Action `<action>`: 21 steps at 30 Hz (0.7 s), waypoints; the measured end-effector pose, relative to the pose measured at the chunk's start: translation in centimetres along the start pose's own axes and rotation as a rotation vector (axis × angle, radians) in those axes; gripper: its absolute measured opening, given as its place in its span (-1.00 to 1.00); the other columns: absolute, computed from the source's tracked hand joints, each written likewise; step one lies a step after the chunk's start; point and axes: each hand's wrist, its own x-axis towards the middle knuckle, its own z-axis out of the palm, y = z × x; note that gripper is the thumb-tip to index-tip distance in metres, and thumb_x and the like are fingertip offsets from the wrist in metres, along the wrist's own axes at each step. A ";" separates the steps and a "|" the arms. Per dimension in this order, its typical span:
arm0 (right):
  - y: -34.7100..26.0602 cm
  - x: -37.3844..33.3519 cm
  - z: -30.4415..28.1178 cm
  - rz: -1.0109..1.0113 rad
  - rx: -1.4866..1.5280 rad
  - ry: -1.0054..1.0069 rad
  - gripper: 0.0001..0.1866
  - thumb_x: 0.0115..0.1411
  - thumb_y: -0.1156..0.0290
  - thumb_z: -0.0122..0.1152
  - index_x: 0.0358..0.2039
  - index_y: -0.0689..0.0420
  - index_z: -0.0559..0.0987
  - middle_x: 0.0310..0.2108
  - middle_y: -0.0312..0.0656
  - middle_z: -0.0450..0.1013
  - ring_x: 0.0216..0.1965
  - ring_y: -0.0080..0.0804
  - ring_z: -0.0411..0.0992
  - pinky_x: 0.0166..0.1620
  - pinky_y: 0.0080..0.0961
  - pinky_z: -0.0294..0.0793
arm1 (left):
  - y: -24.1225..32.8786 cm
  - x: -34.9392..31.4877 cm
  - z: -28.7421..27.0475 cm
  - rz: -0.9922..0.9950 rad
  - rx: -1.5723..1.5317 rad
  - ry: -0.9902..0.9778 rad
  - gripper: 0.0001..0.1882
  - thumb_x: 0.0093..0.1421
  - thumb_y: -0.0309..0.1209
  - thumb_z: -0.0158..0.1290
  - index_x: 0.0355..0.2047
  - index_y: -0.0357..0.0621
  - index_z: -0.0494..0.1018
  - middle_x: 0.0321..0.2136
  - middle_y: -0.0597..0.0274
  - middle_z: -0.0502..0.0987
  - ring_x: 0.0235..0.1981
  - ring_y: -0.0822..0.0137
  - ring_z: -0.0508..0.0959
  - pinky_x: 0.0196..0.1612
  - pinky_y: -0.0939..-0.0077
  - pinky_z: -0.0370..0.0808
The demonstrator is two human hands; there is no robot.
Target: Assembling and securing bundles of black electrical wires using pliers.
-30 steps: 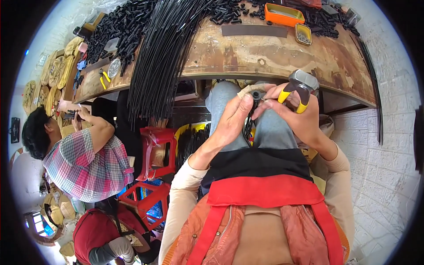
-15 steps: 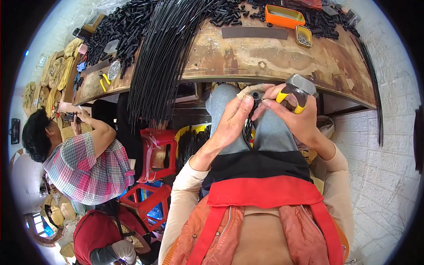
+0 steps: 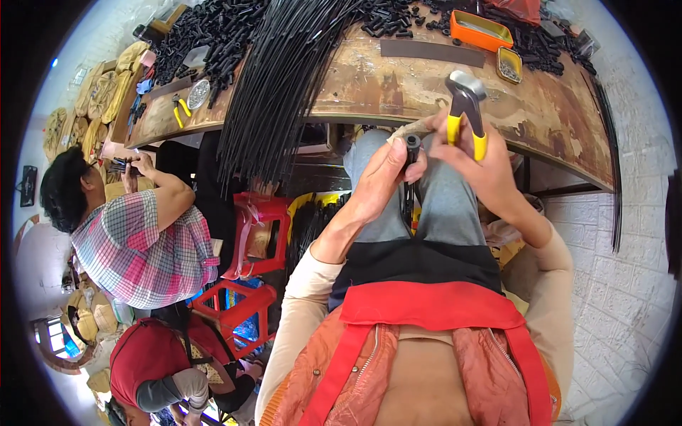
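My left hand is closed around a short black tubular fitting, gripped between thumb and fingers with its round open end facing up. Tan wrapping covers one of its fingers. What looks like a black cable hangs below the fitting. In my right hand are end-cutting pincers with yellow handles, their metal head pointing up toward the bench. The pincers are apart from the fitting. Both hands are over my lap, by the bench's near edge.
On the wooden bench, a bundle of long black cables hangs over the edge. Heaps of black fittings, an orange box, a small tray and yellow-handled pliers lie there. Red stools and two people are at left.
My right hand has drawn away from the fitting, and the pincers now stand more upright. More of the fitting shows in my left hand. The whole view has shifted slightly.
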 end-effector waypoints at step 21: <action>-2.1 -4.3 -6.1 0.320 -0.276 -0.461 -0.61 0.33 0.31 -0.06 0.11 0.22 0.33 -0.50 -0.26 0.50 -0.51 -0.57 0.42 -0.43 -0.63 0.38 | -0.8 1.0 1.3 0.015 0.223 -0.094 -0.51 0.40 0.00 -0.37 -0.16 -0.20 0.31 -0.56 0.45 0.20 -0.54 0.58 0.13 -0.47 0.68 0.09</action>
